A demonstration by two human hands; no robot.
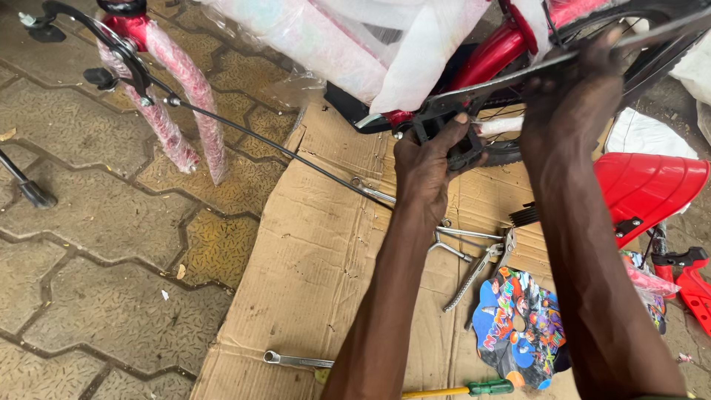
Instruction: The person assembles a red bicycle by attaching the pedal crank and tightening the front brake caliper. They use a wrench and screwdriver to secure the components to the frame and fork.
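Red children's bicycle (492,48), partly wrapped in plastic, lying over flattened cardboard (311,244) on paving. The left hand (426,159) is clenching round the black pedal (452,137) at the crank; the right hand (574,85) is gripping a long flat metal bar (518,74) beside the rear wheel (652,44). Risks, as judged: the bar is lying near the spokes and could slip in and pinch fingers; the pedal could turn suddenly under force. Loose spanners (474,255), a screwdriver (459,389) and a red mudguard (652,185) are lying close, so a jolted frame could be landing on them.
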